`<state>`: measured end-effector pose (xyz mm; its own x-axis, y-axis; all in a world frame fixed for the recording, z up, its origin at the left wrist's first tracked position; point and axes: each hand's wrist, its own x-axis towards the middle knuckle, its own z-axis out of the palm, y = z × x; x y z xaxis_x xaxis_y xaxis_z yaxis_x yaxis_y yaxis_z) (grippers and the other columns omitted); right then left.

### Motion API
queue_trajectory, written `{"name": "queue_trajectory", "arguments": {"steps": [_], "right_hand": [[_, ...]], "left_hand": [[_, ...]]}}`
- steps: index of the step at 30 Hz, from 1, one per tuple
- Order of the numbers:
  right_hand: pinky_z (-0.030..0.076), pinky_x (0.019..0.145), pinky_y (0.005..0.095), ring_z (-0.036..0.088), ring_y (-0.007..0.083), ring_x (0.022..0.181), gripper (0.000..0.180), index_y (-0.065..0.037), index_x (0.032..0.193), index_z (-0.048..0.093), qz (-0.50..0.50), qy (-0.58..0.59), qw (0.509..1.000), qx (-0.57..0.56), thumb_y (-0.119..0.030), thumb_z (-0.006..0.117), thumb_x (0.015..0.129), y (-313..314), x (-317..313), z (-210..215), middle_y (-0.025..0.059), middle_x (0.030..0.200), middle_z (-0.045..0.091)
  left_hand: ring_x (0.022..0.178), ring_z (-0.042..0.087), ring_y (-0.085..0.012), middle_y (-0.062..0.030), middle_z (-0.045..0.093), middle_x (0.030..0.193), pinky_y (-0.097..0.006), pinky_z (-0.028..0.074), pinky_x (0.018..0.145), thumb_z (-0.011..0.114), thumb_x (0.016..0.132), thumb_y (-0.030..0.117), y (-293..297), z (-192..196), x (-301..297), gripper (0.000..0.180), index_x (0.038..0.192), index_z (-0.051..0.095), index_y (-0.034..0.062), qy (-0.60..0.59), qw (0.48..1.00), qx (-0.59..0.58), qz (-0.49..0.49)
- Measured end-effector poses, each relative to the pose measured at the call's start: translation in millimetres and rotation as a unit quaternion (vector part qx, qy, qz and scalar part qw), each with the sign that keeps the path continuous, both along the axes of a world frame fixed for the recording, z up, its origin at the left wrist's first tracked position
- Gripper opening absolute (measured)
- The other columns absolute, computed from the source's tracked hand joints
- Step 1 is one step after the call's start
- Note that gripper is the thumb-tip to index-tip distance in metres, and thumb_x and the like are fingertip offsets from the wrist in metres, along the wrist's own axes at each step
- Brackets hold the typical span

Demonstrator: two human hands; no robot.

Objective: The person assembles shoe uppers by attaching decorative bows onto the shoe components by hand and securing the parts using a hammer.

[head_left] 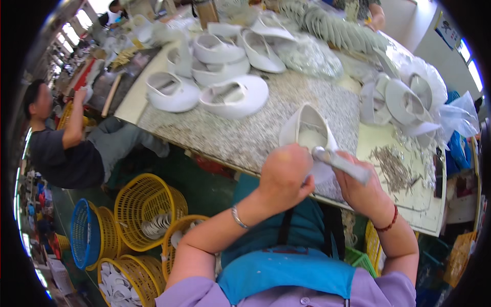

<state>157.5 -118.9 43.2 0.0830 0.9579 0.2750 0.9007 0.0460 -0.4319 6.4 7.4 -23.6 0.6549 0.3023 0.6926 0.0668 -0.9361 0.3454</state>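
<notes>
A white shoe upper [294,126] with an open top stands on the grey speckled board, right in front of me. Against its near left side is my left hand [287,171], closed with the fingers curled under; what they grip is hidden behind the back of the hand. My right hand [362,189] is wrapped round a metal hammer [343,164]. Its shiny rounded end lies over the shoe's near part, between my two hands. Most of the hammer's handle is hidden by the hand.
Several white shoe uppers [234,97] are grouped at the back left. White curved pieces [404,101] and loose nails [394,166] lie at the right. Yellow baskets [146,207] and a blue basket [84,233] stand on the floor. A person [66,148] is at the left.
</notes>
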Motion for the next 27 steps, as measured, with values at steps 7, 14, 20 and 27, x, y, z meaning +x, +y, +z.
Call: {"name": "queue_trajectory", "arguments": {"steps": [7, 14, 20, 27], "right_hand": [[0.050, 0.072, 0.0353, 0.063, 0.0310, 0.082, 0.026, 0.000, 0.116, 0.058, -0.079, 0.069, 0.994, -0.015, -0.001, 0.051, 0.091, -37, 13, 7, 0.0187, 0.100, 0.063], [0.047, 0.072, 0.0336, 0.058, 0.0258, 0.079, 0.024, 0.005, 0.115, 0.056, -0.231, 0.062, 0.967, 0.083, 0.000, 0.046, 0.094, -121, 31, -23, 0.0172, 0.094, 0.062], [0.046, 0.072, 0.0340, 0.057, 0.0257, 0.079, 0.024, 0.006, 0.116, 0.054, -0.406, 0.033, 0.899, 0.159, -0.001, 0.047, 0.094, -187, 80, -54, 0.0150, 0.092, 0.062], [0.046, 0.072, 0.0443, 0.059, 0.0381, 0.085, 0.025, 0.002, 0.109, 0.058, -0.512, -0.168, 0.838, 0.083, -0.004, 0.058, 0.085, -220, 117, -68, 0.0199, 0.092, 0.060]], "left_hand": [[0.095, 0.054, -0.0292, -0.0098, 0.058, 0.095, -0.040, 0.042, 0.078, 0.072, 0.061, 0.015, 15, 12, 3, 0.032, 0.088, 0.055, 0.0076, 0.026, 0.999, 0.009, -0.022], [0.087, 0.057, -0.0310, -0.0106, 0.059, 0.087, -0.045, 0.042, 0.077, 0.070, 0.063, 0.015, 123, 63, 25, 0.030, 0.090, 0.059, 0.0082, -0.038, 0.965, 0.171, 0.194], [0.100, 0.059, -0.0319, -0.0135, 0.059, 0.117, -0.045, 0.047, 0.083, 0.068, 0.071, 0.022, 171, 75, 33, 0.036, 0.104, 0.064, 0.0077, 0.167, 0.906, 0.177, 0.347], [0.103, 0.059, -0.0290, -0.0136, 0.059, 0.119, -0.041, 0.045, 0.087, 0.067, 0.072, 0.021, 68, 55, 144, 0.032, 0.101, 0.066, 0.0069, 0.106, 0.985, 0.126, -0.058]]}}
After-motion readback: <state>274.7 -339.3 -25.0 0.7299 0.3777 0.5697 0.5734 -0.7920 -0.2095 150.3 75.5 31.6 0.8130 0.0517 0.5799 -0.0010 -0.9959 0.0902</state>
